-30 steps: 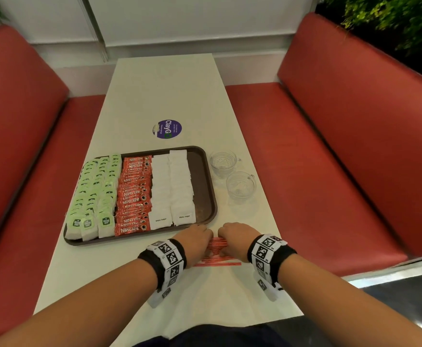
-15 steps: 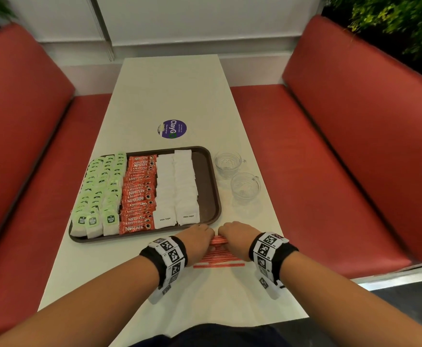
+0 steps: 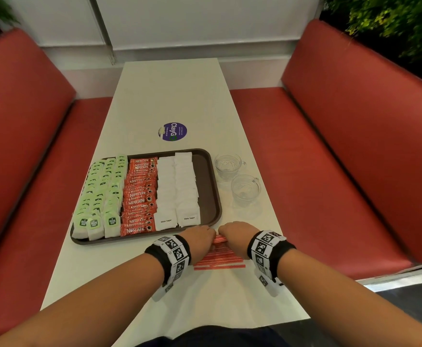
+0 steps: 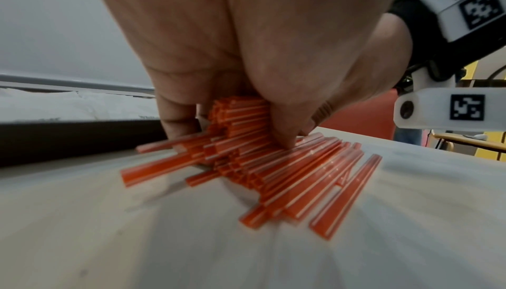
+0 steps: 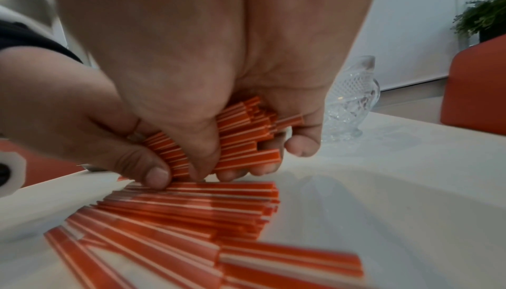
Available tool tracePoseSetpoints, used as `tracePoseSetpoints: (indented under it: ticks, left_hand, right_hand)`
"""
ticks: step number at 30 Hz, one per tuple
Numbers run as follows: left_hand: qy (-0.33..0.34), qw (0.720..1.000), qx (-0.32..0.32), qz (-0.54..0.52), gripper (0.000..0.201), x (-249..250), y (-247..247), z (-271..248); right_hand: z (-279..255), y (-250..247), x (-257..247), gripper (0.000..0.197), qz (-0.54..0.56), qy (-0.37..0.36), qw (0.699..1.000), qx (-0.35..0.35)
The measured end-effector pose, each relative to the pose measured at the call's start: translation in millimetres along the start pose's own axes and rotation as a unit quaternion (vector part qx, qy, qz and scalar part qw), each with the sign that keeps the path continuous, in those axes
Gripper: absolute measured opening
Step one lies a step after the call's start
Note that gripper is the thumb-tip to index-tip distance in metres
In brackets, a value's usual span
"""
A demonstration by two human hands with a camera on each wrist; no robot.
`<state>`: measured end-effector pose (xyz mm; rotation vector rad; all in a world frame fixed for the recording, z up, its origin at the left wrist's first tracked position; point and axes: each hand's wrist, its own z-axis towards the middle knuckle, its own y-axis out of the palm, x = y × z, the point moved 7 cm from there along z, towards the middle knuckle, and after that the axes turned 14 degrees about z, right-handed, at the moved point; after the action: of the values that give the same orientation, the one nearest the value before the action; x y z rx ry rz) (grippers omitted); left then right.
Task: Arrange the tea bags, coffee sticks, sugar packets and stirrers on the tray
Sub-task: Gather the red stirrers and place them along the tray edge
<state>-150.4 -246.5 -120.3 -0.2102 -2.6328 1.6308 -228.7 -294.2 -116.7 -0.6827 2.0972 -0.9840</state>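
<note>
A brown tray point(image 3: 211, 186) holds rows of green tea bags point(image 3: 102, 194), red coffee sticks point(image 3: 140, 194) and white sugar packets point(image 3: 177, 186). Just in front of it, red-and-white stirrers point(image 3: 220, 257) lie on the white table point(image 3: 175, 96). My left hand point(image 3: 200, 240) and right hand point(image 3: 235, 234) meet knuckle to knuckle over the pile. Both grip one bundle of stirrers point(image 4: 240, 120) point(image 5: 240, 133), fingers curled round it. More stirrers point(image 4: 315, 174) point(image 5: 191, 218) lie fanned out loose on the table below the hands.
Two clear glass cups point(image 3: 228, 165) point(image 3: 245, 189) stand to the right of the tray; one cup point(image 5: 353, 98) shows beside my right hand. A purple round sticker point(image 3: 172, 131) lies beyond the tray. Red benches point(image 3: 330, 171) flank the table.
Both hands stay over the stirrer pile, still gripping the bundle. Only the head view has shifted slightly.
</note>
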Motion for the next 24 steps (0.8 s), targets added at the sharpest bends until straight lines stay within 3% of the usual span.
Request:
tracePoseSetpoints:
  ticks: [5, 9, 12, 14, 16, 21, 24]
  left_hand:
    - [-0.010, 1.000, 0.023, -0.017, 0.024, -8, -18, -6]
    - [0.000, 0.998, 0.057, -0.035, 0.026, -18, -41, -19]
    - [-0.008, 0.995, 0.082, -0.053, 0.023, -30, -61, -29]
    - [-0.025, 0.993, 0.099, -0.051, 0.016, -38, -73, -35]
    - [-0.034, 0.992, 0.114, -0.035, 0.016, -39, -84, -38]
    - [-0.039, 0.991, 0.130, -0.002, 0.032, -36, -96, -34]
    - [-0.061, 0.986, 0.153, -0.034, 0.033, -43, -101, -34]
  right_hand:
    - [-5, -19, -4, 0.014, 0.054, -0.005, 0.998, 0.039]
    - [-16, -57, -11, 0.017, 0.122, -0.048, 0.989, 0.074]
    - [-27, -90, -3, 0.031, 0.237, -0.060, 0.962, 0.120]
    - [-31, -105, 3, 0.030, 0.324, -0.051, 0.932, 0.155]
    - [-28, -107, 0, 0.031, 0.391, -0.044, 0.907, 0.149]
    - [-14, -104, -10, 0.029, 0.432, -0.034, 0.880, 0.193]
    - [-10, -105, -11, 0.035, 0.447, -0.038, 0.869, 0.210]
